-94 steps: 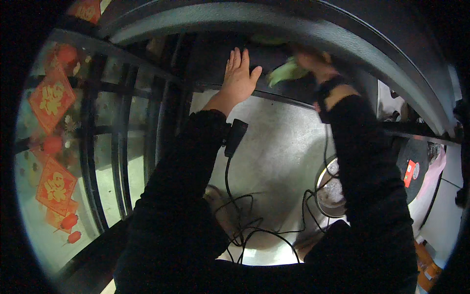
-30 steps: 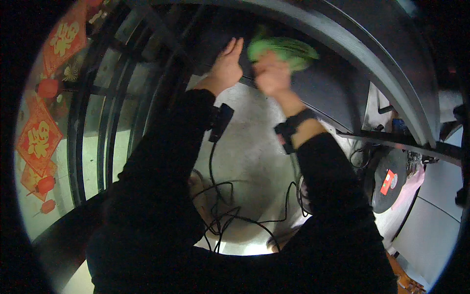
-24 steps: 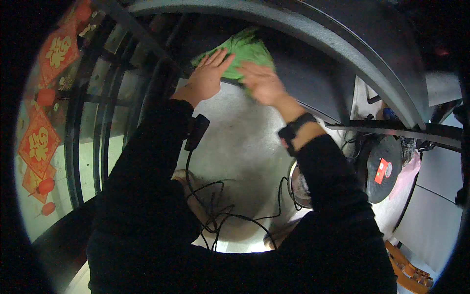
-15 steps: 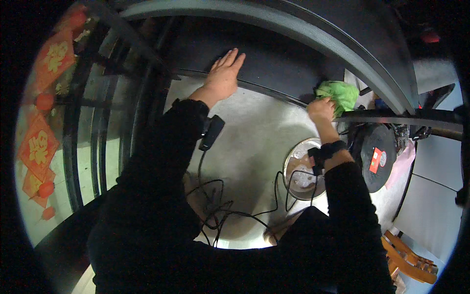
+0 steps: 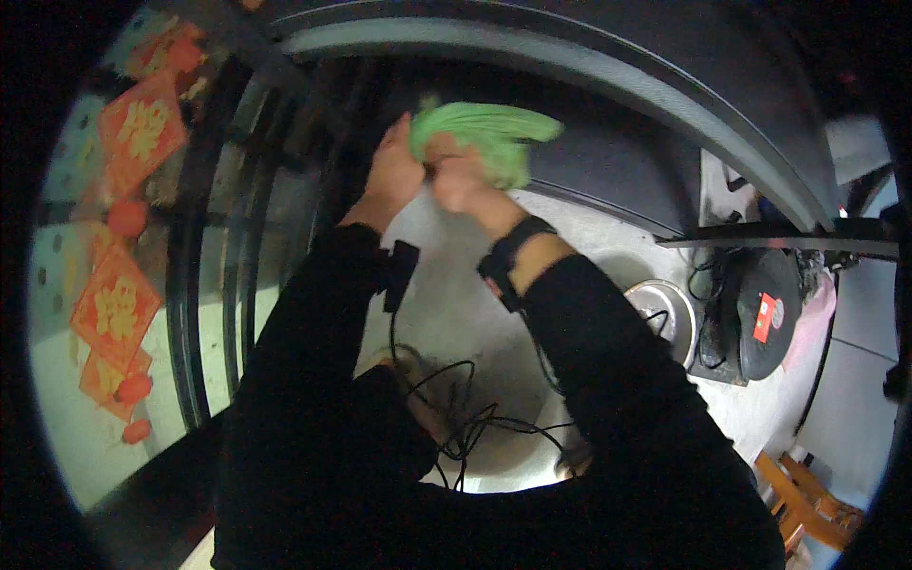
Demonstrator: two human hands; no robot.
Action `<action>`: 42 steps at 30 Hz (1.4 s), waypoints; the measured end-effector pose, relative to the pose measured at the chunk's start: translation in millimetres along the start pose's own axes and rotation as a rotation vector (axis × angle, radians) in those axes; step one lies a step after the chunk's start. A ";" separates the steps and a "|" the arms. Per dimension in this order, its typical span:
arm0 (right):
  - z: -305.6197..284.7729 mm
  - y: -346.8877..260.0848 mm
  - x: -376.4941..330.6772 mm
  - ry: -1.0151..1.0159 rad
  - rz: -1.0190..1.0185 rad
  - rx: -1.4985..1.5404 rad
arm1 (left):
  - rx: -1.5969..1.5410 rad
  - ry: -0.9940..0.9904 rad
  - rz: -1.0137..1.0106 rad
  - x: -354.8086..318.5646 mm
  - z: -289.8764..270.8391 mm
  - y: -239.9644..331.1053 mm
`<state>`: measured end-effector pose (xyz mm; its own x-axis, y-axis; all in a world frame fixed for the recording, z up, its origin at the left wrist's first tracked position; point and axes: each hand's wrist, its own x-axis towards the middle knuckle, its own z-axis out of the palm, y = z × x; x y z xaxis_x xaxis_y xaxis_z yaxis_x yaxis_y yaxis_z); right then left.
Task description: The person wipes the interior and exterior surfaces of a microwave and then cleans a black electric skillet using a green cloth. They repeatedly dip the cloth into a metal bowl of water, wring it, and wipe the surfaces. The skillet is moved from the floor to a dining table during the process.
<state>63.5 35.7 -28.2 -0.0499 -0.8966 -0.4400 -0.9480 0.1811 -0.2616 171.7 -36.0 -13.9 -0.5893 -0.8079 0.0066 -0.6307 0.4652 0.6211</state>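
The right hand (image 5: 458, 179) is carrying the green cloth (image 5: 486, 139) back leftward from the far right of the dark panel (image 5: 608, 161), now bunching it just beside the left hand (image 5: 394, 171).

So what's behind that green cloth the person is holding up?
Behind the green cloth is a dark panel below a curved grey frame. The right hand grips the cloth, with the left hand beside it. The patch directly under the cloth is covered.

Green cloth (image 5: 484, 138) — right hand's (image 5: 459, 180) grip
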 end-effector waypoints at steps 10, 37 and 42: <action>5.5 154.4 -104.8 0.371 0.315 0.032 | 0.221 -0.147 0.245 -15.8 29.3 9.9; -51.0 77.7 -140.9 0.430 -0.004 1.333 | 0.010 0.640 0.018 16.4 10.5 54.1; -46.7 87.4 -153.3 0.393 0.080 1.210 | 0.392 0.072 -0.191 11.0 36.2 14.2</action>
<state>-26.4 170.1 56.5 -0.3793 -0.8875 -0.2617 -0.0585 0.3053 -0.9505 137.9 -25.1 -33.4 -0.4158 -0.9093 -0.0160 -0.8769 0.3962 0.2719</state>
